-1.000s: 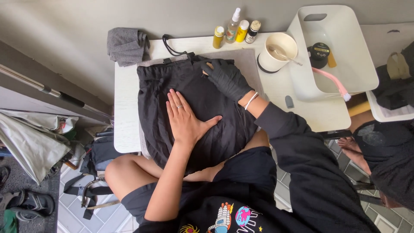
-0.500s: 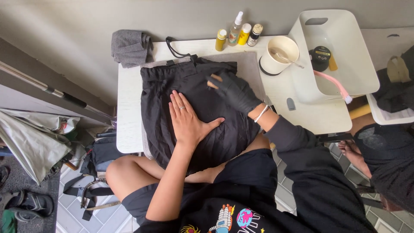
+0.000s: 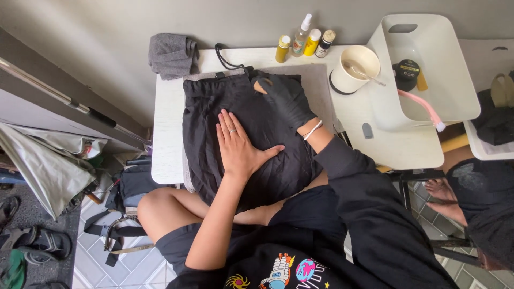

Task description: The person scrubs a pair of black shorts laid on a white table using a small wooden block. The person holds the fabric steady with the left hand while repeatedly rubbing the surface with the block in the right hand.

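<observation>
Black garment (image 3: 251,139), soft and limp, lies spread on the white table (image 3: 166,134), its near hem spilling off the table edge toward the person's lap, its long axis running away from the person with the gathered waistband and black cord (image 3: 225,58) at the far end by the wall. Nearest, the left hand (image 3: 238,144) rests flat on the cloth with fingers spread, palm down, gripping nothing, a ring on one finger. Just beyond, the right hand (image 3: 286,96) in a black glove presses on the upper part of the fabric; fingers look loosely curled against the cloth, not closed around anything. Judged light, floppy, prone to wrinkle and slide on the smooth top; best taken by the waistband or a side seam, with one palm pinning it. Farther off: a white cup (image 3: 353,69) with a spoon-like tool, a row of small bottles (image 3: 305,43) against the wall, a folded grey cloth (image 3: 172,53) at the table's far left corner, and a white tray (image 3: 428,69) holding a pink brush (image 3: 420,109).
</observation>
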